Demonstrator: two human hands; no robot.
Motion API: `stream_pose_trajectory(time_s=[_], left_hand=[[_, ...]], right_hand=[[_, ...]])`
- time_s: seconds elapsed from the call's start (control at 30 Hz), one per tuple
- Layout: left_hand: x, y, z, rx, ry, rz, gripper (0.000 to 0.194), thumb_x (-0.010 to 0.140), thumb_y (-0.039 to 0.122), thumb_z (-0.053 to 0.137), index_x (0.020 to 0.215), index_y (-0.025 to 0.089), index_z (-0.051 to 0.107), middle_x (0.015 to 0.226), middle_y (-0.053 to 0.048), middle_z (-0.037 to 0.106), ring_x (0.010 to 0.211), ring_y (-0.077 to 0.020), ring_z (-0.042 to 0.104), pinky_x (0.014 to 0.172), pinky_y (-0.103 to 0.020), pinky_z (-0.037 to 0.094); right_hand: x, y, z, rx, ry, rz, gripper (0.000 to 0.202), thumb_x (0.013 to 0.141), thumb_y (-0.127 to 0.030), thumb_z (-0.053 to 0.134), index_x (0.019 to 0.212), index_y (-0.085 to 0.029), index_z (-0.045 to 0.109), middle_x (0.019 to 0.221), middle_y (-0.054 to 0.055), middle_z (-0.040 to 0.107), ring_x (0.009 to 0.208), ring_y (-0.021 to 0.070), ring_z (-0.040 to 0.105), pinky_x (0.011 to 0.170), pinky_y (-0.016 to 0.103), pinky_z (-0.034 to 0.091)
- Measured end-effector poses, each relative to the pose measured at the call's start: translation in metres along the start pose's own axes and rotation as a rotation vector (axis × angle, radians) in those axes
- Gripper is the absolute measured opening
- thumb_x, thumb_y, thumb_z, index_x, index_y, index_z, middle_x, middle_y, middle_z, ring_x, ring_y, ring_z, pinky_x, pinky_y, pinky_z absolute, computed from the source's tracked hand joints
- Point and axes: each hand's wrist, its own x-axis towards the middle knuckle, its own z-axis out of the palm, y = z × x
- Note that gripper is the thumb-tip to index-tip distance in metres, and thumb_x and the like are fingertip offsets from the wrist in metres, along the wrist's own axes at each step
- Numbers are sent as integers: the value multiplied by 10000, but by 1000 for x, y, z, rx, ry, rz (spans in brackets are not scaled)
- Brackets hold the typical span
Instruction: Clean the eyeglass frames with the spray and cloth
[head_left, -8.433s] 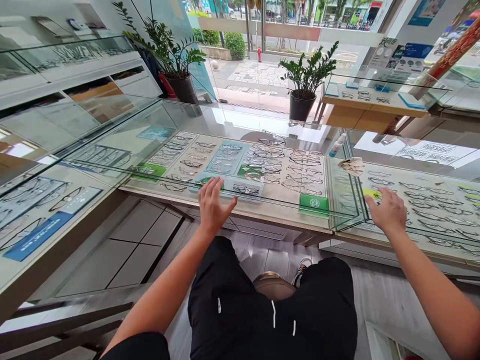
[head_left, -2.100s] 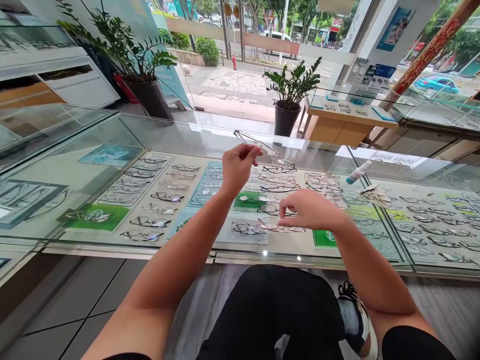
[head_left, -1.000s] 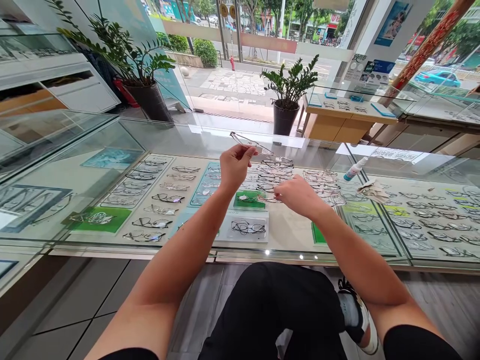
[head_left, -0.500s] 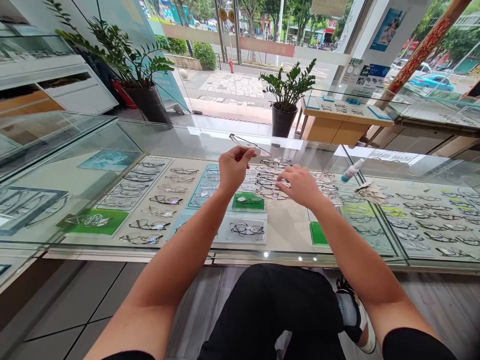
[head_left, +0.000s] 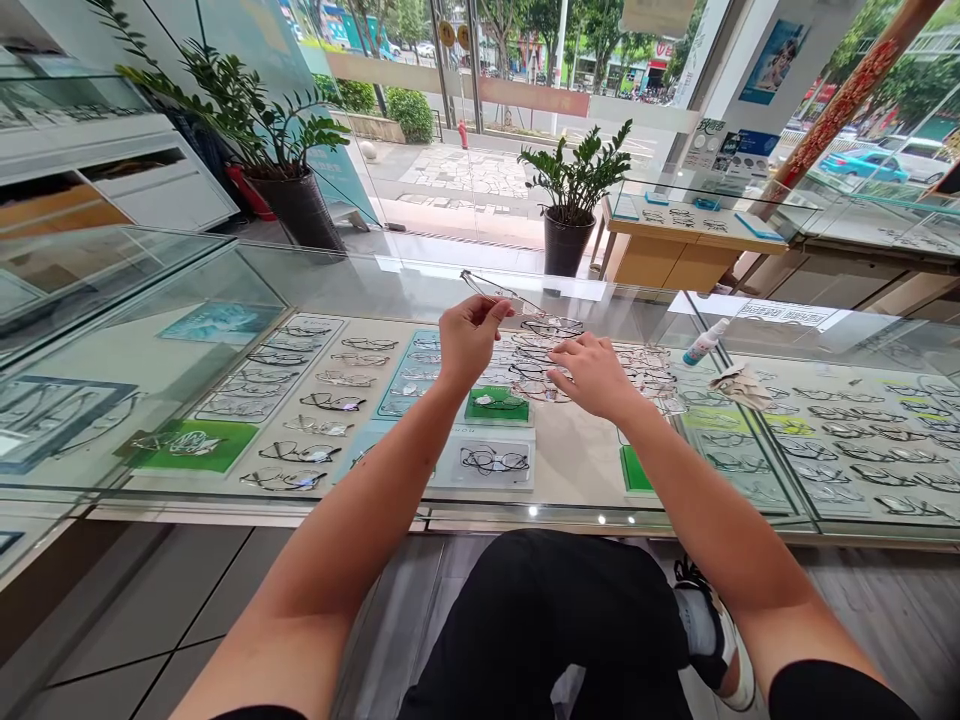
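Note:
Pinched between thumb and fingers, a thin-framed pair of eyeglasses (head_left: 481, 285) is held up by my left hand (head_left: 468, 342) above the glass counter (head_left: 360, 285). Part of the frame is hidden behind the fingers. My right hand (head_left: 594, 376) hovers just to the right, fingers apart and nothing visible in them. Rows of eyeglasses (head_left: 531, 356) show between and below both hands, some covered by the right hand. Nearer me, a dark-rimmed pair of spectacles (head_left: 493, 459) rests on a pale stand, with a green display block (head_left: 496, 404) behind it.
A small spray bottle (head_left: 705, 342) and a crumpled cloth (head_left: 740, 386) lie on the counter to the right. More eyeglasses fill the case at both sides. Beyond the counter stand two potted plants (head_left: 568, 240) (head_left: 296, 205) and a wooden display table (head_left: 675, 255).
My right hand has shifted slightly to the left. My left hand stays almost in place, still pinching the eyeglasses, which have tilted very slightly.

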Motion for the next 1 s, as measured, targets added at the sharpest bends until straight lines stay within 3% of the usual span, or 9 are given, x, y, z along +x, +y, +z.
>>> stream_pose_trajectory(time_s=[0.5, 0.8, 1.0], left_hand=[[0, 1, 1, 22, 6, -11, 350, 928, 557, 818, 928, 207, 829, 886, -71, 850, 557, -117, 595, 547, -265, 512], [1, 2, 1, 16, 11, -5, 314, 918, 519, 809, 923, 206, 834, 880, -72, 853, 560, -120, 602, 536, -260, 505], [1, 3, 2, 4, 9, -7, 342, 918, 551, 819, 917, 209, 829, 886, -78, 855, 569, -125, 611, 543, -263, 516]], right_hand=[[9, 7, 9, -12, -2, 9, 523, 1184, -461, 450, 1538, -176, 710, 1631, 137, 665, 1384, 386, 551, 1092, 536, 384], [13, 2, 15, 20, 72, 61, 494, 1177, -421, 462, 1482, -150, 739, 1583, 168, 679, 1382, 385, 544, 1112, 518, 380], [17, 8, 18, 132, 49, 100, 532, 1188, -479, 414, 1432, -186, 785, 1615, 132, 676, 1419, 379, 524, 1147, 542, 372]])
